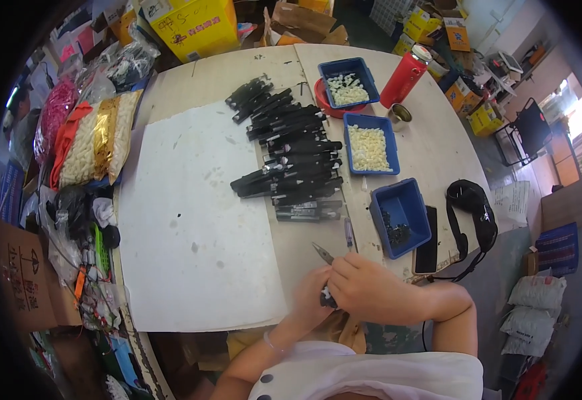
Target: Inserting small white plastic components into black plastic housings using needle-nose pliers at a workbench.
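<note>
Close together at the table's near edge, both of my hands are closed. The pointed grey jaws of a pair of pliers stick out past the fingers of my right hand, which is wrapped round the tool. My left hand presses against it, its fingers round a small black piece with white on it; most of this piece is hidden. Beyond them lies a row of black stick-shaped parts, side by side. A slim pen-like tool rests just past my right hand.
Blue bins with pale small pieces stand right of the parts. A nearer blue bin holds small dark pieces. Around them are a phone, a black strapped pouch, a red bottle and a metal cup. White sheeting covers the left.
</note>
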{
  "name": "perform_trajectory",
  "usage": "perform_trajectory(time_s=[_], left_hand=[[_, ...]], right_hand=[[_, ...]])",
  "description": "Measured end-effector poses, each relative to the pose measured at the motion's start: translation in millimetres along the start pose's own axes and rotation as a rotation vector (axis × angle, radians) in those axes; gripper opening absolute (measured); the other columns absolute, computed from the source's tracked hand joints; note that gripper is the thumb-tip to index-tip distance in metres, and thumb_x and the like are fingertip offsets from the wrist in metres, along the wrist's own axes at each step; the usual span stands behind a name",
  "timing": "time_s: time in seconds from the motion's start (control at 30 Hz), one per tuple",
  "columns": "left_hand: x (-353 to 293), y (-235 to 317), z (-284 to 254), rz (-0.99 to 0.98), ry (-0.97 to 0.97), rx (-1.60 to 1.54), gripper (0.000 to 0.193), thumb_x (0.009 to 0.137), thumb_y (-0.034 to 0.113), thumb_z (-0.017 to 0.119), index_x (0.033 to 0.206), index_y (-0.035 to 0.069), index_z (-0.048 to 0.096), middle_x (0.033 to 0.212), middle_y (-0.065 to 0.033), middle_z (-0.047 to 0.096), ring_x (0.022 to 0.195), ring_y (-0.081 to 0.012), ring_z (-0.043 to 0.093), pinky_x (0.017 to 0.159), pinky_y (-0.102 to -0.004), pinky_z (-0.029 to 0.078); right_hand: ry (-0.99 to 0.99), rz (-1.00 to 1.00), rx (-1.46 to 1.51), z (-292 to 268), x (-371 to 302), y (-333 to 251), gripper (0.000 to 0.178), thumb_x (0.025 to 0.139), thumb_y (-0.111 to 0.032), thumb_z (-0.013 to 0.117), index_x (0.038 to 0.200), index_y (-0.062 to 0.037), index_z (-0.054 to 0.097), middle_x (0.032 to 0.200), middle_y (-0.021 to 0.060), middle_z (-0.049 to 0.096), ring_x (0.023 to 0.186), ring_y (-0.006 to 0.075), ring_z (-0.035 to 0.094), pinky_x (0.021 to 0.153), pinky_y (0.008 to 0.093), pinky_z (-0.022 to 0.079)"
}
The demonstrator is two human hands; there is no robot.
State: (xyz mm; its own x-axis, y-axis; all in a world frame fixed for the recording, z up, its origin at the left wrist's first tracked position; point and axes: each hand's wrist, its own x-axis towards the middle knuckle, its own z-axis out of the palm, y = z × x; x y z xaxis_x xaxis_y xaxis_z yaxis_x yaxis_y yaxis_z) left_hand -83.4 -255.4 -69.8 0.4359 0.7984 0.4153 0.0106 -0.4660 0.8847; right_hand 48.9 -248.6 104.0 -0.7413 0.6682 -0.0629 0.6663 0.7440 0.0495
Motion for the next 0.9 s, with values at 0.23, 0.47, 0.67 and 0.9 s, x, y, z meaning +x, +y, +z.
perform_trajectory(time_s=[0.23,0.47,0.67,0.9], left_hand=[[3.1,3.2,-1.9,-0.021,-0.072,0.057,0.058,0.057,0.017,0.08,0.107,0.005,0.053,0.105,-0.0135,0.058,0.095,-0.0326,0.058,0.078,-0.0373,0.048],[9.7,5.5,1.0,0.048,-0.033,0.01,0.055,0.058,0.024,0.08,0.105,0.006,0.056,0.101,-0.0117,0.061,0.091,-0.0314,0.06,0.076,-0.0365,0.048],[8.7,7.1,1.0,0.081,-0.029,0.05,0.052,0.059,0.026,0.08,0.101,0.006,0.058,0.099,-0.0115,0.062,0.089,-0.0301,0.061,0.075,-0.0354,0.049],[12.5,6.4,6.3,0.066,0.072,0.083,0.04,0.065,0.002,0.074,0.1,0.003,0.055,0.091,-0.0129,0.061,0.078,-0.0253,0.063,0.069,-0.0297,0.05]], right_hand=[[-0.211,0.093,0.112,3.7,-7.4,3.5,0.016,0.063,-0.015,0.058,0.072,-0.0024,0.059,0.072,0.0064,0.055,0.075,0.0189,0.048,0.066,0.0269,0.036],[-0.078,0.148,0.156,14.2,-16.7,-3.7,0.016,0.062,-0.013,0.059,0.073,-0.0013,0.058,0.073,0.0068,0.056,0.078,0.0197,0.051,0.07,0.0285,0.039],[-0.087,0.274,0.303,10.0,-20.4,-7.7,0.019,0.064,-0.013,0.061,0.077,-0.0001,0.059,0.074,0.0079,0.059,0.076,0.023,0.055,0.067,0.0316,0.043],[0.449,0.622,0.294,33.4,-10.9,102.8,0.018,0.079,-0.026,0.056,0.078,-0.0098,0.066,0.079,0.0116,0.062,0.083,0.0283,0.059,0.071,0.0386,0.046]])
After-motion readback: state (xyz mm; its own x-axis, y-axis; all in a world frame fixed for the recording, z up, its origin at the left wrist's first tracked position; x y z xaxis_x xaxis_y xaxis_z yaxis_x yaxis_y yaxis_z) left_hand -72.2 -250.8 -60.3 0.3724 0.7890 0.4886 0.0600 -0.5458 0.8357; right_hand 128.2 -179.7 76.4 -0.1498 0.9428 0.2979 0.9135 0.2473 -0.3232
